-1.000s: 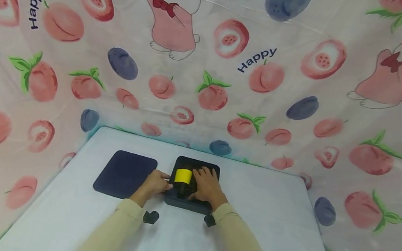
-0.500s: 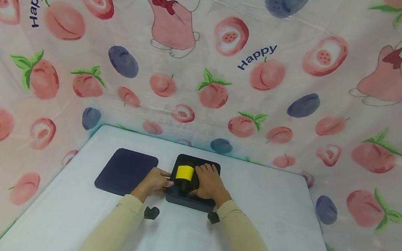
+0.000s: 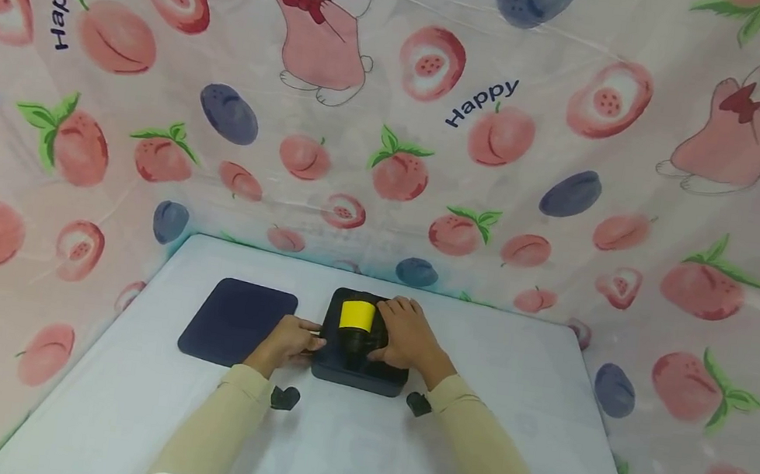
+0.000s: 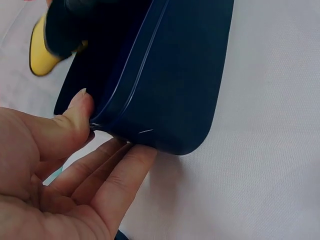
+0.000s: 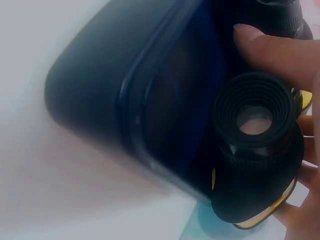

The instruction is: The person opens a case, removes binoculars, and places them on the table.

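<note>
My right hand (image 3: 411, 338) grips a pair of black binoculars (image 3: 357, 316) with a yellow band, over the dark box (image 3: 360, 379). In the right wrist view, an eyepiece (image 5: 255, 117) faces the camera, with my thumb between the two barrels and fingertips behind. My left hand (image 3: 288, 342) holds the left edge of the box; the left wrist view has the thumb on the rim and fingers against the outer wall (image 4: 172, 85). Part of the binoculars (image 4: 44, 50) shows at the top left there. My right palm hides their right side in the head view.
A flat dark navy lid-like panel (image 3: 236, 322) lies on the white table (image 3: 505, 439), left of the box. A fruit-and-rabbit printed curtain (image 3: 363, 141) hangs behind and on both sides. Small black devices (image 3: 419, 404) sit by both wrists.
My right hand has lifted the binoculars up and slightly to the right, out from inside the box. My left hand stays at the box's left edge, and the dark panel has not moved.
</note>
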Demonstrator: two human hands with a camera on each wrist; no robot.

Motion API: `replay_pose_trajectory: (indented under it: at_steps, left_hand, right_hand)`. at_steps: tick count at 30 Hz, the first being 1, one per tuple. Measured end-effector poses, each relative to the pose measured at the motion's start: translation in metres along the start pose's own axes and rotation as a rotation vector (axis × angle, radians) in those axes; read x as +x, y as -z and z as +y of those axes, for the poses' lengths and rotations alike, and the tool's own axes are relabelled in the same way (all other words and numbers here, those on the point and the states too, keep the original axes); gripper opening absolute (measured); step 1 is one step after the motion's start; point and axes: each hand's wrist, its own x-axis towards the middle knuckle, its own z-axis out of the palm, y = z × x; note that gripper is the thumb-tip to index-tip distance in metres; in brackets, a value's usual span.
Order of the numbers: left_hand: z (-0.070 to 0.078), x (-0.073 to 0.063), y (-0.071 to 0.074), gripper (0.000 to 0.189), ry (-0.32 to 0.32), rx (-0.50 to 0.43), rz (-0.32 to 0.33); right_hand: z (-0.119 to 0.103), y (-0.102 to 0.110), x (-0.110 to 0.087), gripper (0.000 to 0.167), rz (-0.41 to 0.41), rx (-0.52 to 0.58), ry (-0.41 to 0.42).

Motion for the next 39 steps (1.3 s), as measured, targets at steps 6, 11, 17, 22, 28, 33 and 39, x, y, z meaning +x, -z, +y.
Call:
replay_pose_trajectory:
  at_steps: [6,11,17,22,28,33,39]
  left_hand:
    - [0.003,-0.001,0.003,0.052,-0.018,-0.042,-0.021]
    - [-0.001,-0.001,0.005,0.053,-0.023,-0.060,-0.039]
    - [-0.004,-0.001,0.005,0.053,-0.038,-0.061,-0.053]
    - [-0.005,-0.001,0.002,0.052,-0.036,-0.061,-0.048]
    - [-0.004,0.000,0.002,0.051,-0.032,-0.076,-0.051]
    - [-0.004,0.000,0.003,0.050,-0.032,-0.081,-0.060]
    - [-0.005,0.001,0.002,0.050,-0.034,-0.076,-0.065]
  right_hand:
    - [0.012,0.013,-0.011,0.103,0.022,0.020,-0.019]
    - [0.022,0.018,-0.021,0.101,0.033,0.036,-0.036]
    - [0.035,0.020,-0.035,0.099,0.061,0.059,-0.046]
    - [0.048,0.021,-0.043,0.097,0.066,0.050,-0.068]
    - [0.060,0.021,-0.049,0.094,0.071,0.066,-0.089]
    - [0.069,0.017,-0.054,0.093,0.073,0.057,-0.093]
    - [0.076,0.015,-0.061,0.091,0.068,0.054,-0.116]
